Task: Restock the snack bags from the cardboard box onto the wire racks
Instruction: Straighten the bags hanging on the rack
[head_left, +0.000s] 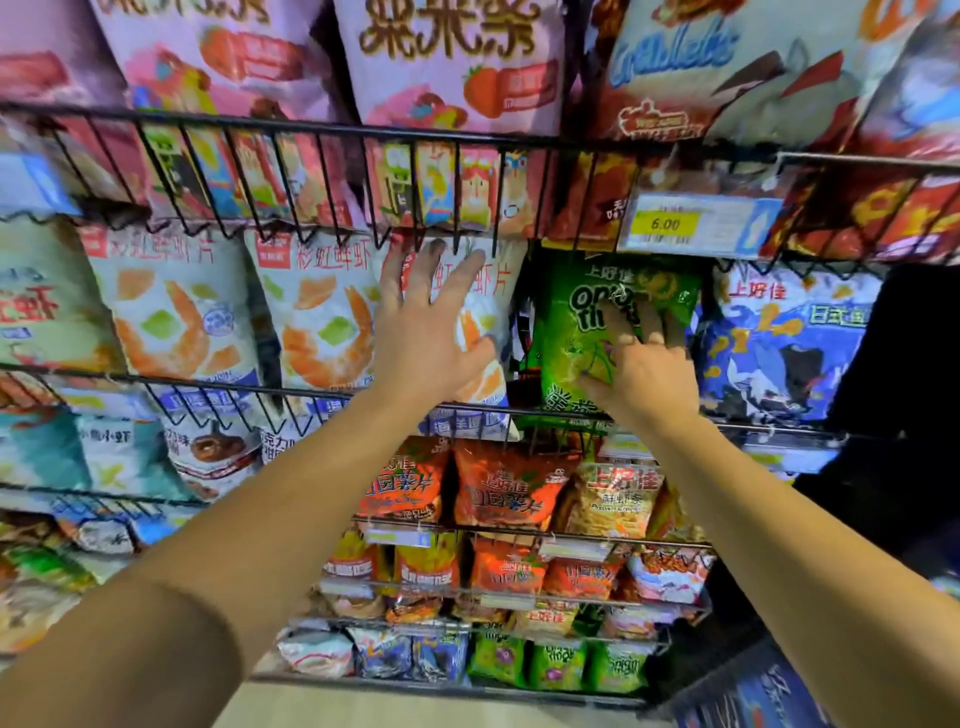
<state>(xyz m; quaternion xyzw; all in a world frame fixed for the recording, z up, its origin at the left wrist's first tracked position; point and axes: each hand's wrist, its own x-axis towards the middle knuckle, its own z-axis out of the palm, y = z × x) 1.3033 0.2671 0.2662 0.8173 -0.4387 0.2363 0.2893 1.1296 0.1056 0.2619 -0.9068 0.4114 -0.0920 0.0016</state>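
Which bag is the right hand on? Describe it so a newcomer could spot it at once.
Find the yellow 6.00 price tag on the upper wire rack. Directly below stands the green snack bag, under the right hand. It is the only green bag in that row, between white prawn-picture bags and a blue one.

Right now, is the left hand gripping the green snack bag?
No. The left hand is spread flat against the shrimp chip bag, while the right hand holds the green snack bag.
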